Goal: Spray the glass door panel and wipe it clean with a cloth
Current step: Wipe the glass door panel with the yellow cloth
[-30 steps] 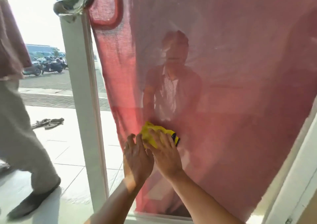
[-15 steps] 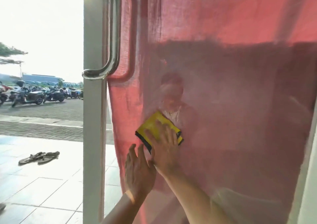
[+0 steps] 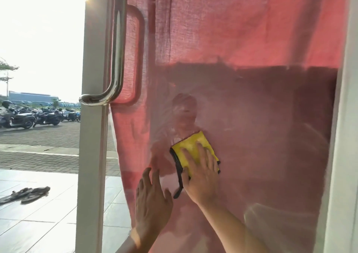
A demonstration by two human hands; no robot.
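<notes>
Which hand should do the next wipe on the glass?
The right hand: its straight fingers press the yellow cloth flat against the glass door panel. The left hand holds nothing and sits lower, beside the cloth.

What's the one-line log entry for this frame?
phase: wipe | right hand: presses yellow cloth on glass door panel | left hand: open, below cloth

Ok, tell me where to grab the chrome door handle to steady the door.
Wrap the left hand round the straight upright shaft of the chrome door handle, coming from the glass side: it stands clear of the frame there, while its bottom end curves into the frame.
</notes>
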